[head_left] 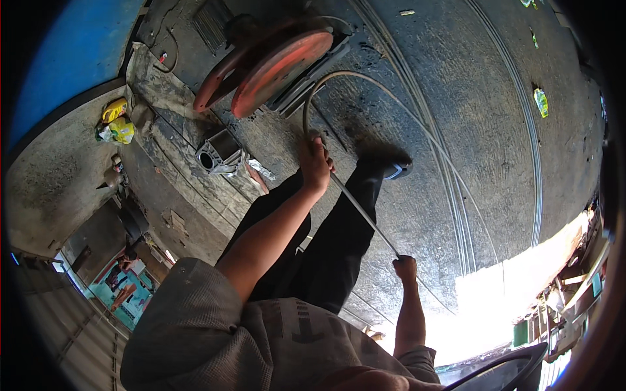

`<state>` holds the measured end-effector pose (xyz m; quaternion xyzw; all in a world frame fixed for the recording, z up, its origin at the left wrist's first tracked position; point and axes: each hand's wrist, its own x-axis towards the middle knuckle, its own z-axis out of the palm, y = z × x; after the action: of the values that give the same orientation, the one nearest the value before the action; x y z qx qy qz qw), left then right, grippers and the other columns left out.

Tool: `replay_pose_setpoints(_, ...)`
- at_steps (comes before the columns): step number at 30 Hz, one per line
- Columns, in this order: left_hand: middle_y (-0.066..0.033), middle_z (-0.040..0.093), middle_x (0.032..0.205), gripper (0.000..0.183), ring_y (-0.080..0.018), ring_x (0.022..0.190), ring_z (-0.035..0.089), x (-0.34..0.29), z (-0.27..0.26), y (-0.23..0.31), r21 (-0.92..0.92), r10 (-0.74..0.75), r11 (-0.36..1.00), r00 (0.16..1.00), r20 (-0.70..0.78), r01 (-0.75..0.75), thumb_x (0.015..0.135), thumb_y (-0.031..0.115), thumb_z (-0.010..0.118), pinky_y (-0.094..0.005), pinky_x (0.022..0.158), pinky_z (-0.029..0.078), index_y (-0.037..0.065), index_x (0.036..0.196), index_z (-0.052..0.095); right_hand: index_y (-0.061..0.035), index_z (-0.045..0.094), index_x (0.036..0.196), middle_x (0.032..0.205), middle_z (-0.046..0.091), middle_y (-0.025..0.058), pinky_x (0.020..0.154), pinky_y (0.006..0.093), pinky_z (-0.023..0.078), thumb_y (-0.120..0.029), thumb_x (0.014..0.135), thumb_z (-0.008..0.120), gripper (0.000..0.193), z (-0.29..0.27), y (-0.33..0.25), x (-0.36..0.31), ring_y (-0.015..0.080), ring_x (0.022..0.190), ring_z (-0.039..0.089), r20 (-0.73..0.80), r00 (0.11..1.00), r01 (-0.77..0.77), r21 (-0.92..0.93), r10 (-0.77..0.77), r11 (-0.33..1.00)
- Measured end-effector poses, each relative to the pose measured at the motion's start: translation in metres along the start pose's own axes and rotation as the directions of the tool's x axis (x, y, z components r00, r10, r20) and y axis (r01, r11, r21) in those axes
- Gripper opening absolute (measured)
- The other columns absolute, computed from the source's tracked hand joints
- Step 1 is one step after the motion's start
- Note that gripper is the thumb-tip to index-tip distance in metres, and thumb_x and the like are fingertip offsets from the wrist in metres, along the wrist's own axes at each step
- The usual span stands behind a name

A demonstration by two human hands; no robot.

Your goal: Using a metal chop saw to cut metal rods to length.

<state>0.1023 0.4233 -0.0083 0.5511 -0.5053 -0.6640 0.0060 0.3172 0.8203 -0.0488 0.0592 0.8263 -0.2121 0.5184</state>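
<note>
A long, thin metal rod (365, 217) runs through both my hands. My left hand (315, 168) is wrapped round it in front of my legs, just below the place where it bends. Lower right, my right hand (405, 267) is closed in a fist on its straight part. Beyond my left hand the rod arches up and over in a wide curve, then trails away to the right above the floor. Close to the bend stands a red, round wheel-like disc (283, 73) with a second reddish piece beside it; the rod appears apart from the disc.
Several long straight rods (533, 140) lie along the concrete floor on the right. A hollow metal block (220, 155) sits left of my legs. Yellow packages (119, 120) lie by the left wall. My sandalled foot (396, 171) is on the floor. Bright light falls at lower right.
</note>
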Motion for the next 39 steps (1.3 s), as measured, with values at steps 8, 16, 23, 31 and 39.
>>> replay_pose_setpoints(8,-0.0048,0.049,0.071,0.022,-0.014,0.054,0.054,0.001,-0.154,-0.003,0.259,-0.154,0.962,0.956,0.251,0.087,0.098,0.025,0.043,-0.0321,0.048,0.049,0.004,0.105,0.039,-0.0029,0.068,0.068,0.073,0.063,0.0224,0.068,0.0474,0.051,-0.022,0.068,0.06,0.021,0.101,-0.042,-0.049,0.0398,0.072,0.062,-0.025,0.989,-0.147,-0.071,0.146,0.987)
replay_pose_setpoints(16,-0.0279,0.047,0.126,0.06,-0.0429,0.113,0.047,0.138,-0.253,0.193,0.718,0.743,-0.289,0.324,0.585,-0.633,0.091,0.043,0.052,-0.0478,0.095,0.037,-0.005,0.127,0.044,-0.0048,0.069,0.067,0.074,0.064,0.0205,0.069,0.0462,0.051,-0.031,0.076,0.057,0.03,0.214,-0.063,-0.097,0.0378,0.073,0.064,-0.04,0.983,-0.186,-0.179,0.182,0.966)
replay_pose_setpoints(23,-0.0283,0.062,0.086,0.055,-0.0469,0.083,0.06,0.21,-0.236,0.215,0.747,0.511,-0.378,0.55,0.661,-0.547,0.09,0.053,0.047,-0.0531,0.072,0.047,0.0,0.103,0.051,-0.0053,0.07,0.072,0.079,0.065,0.0207,0.071,0.0475,0.052,-0.037,0.078,0.059,0.034,0.288,-0.083,-0.075,0.0385,0.077,0.064,-0.082,0.972,-0.231,-0.19,0.219,0.954)
replay_pose_setpoints(31,-0.0236,0.065,0.081,0.054,-0.0397,0.082,0.064,0.186,-0.166,0.28,0.59,0.517,-0.594,0.302,0.801,-0.547,0.092,0.053,0.043,-0.0458,0.069,0.049,0.002,0.099,0.056,-0.0018,0.067,0.069,0.073,0.064,0.0221,0.068,0.0498,0.051,-0.029,0.078,0.06,0.029,0.333,-0.146,-0.063,0.0407,0.072,0.063,-0.177,0.96,-0.231,-0.063,0.217,0.971)
replay_pose_setpoints(39,-0.0226,0.064,0.099,0.052,-0.0399,0.092,0.061,0.135,-0.145,0.288,0.641,0.51,-0.447,0.411,0.756,-0.624,0.087,0.046,0.056,-0.0461,0.075,0.049,-0.002,0.106,0.06,-0.0034,0.069,0.073,0.08,0.065,0.023,0.07,0.0503,0.051,-0.029,0.078,0.058,0.028,0.318,-0.223,-0.044,0.0411,0.078,0.064,-0.201,0.92,-0.335,0.045,0.337,0.941)
